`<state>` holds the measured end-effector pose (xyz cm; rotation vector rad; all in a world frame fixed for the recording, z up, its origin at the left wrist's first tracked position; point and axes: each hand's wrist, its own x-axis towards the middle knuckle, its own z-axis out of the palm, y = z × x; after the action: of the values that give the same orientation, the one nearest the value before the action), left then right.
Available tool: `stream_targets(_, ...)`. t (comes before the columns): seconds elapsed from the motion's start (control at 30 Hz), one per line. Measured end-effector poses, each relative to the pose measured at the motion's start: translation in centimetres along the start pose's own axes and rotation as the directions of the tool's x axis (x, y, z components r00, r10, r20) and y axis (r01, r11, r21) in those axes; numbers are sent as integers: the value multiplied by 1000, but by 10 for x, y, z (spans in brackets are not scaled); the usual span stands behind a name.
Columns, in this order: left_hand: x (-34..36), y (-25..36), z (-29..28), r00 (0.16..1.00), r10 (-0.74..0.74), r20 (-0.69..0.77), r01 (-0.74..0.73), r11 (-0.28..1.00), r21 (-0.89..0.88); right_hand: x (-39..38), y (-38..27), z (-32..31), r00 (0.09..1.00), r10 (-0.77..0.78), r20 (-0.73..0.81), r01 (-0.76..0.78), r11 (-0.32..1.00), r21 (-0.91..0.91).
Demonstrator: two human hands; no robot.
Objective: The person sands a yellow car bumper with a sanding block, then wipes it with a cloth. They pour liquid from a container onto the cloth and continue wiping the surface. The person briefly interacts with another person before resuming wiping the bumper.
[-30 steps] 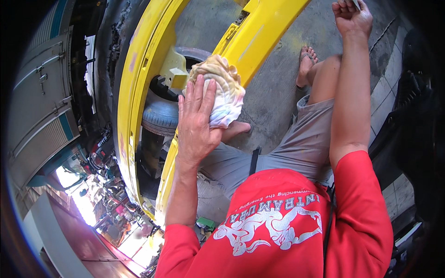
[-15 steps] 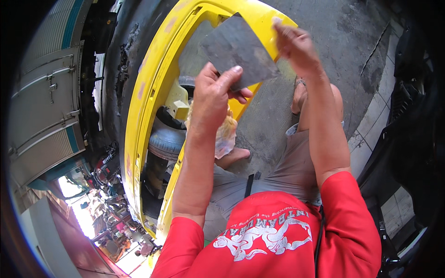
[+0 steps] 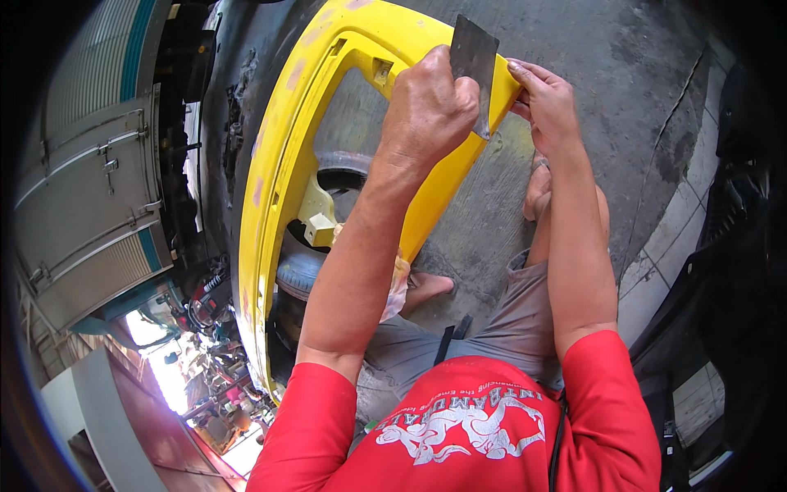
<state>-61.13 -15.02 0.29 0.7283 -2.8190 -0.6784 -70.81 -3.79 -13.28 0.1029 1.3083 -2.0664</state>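
A thin, dark grey rectangular sheet (image 3: 475, 59) is gripped in my left hand (image 3: 430, 111), the fingers folded into a fist around its near side. The sheet stands steeply tilted, its lower edge at the surface of a yellow car bumper (image 3: 447, 190). At the bumper's far right corner, my right hand (image 3: 548, 105) has its fingers closed on the pointed end. The bumper curves around from there toward the left and back to me, with pale pinkish patches on its outer face. Whether the sheet presses on the paint is hard to tell.
Tyres (image 3: 297, 269) lie beneath the bumper's opening. A crumpled, stained plastic bag (image 3: 397, 293) is beside my left foot (image 3: 428, 289). Concrete floor (image 3: 607, 49) extends to the right, up to pale tiles (image 3: 668, 242). At the left stands a grey metal-panelled box body (image 3: 86, 156).
My left hand has moved up and right, turning the sheet from nearly flat to steep at the bumper's corner. My right hand has come down onto that corner.
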Motion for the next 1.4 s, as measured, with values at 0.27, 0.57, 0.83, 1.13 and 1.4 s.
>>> stream_targets(0.27, 20, 1, 11, 999, 11, -35, -10, 999, 32, 7, 0, 5, 997, 61, -45, -55, 993, 109)
stream_targets(0.57, 23, -16, -16, 991, -99, 86, 123, 928, -352, 10, -6, -4, 990, 139, 22, -140, 954, 265)
stream_targets(0.83, -102, -50, -97, 891, -452, -27, 338, 703, -626, 2, 22, 41, 980, -45, -192, 55, 997, 46)
stream_targets(1.13, -247, -73, -130, 833, -552, -40, 317, 536, -783, -62, 65, 80, 998, 8, 55, -38, 809, 586)
stream_targets(1.4, -300, -97, -149, 823, -556, -120, 232, 521, -821, -117, 97, 89, 993, 109, 46, -118, 883, 454)
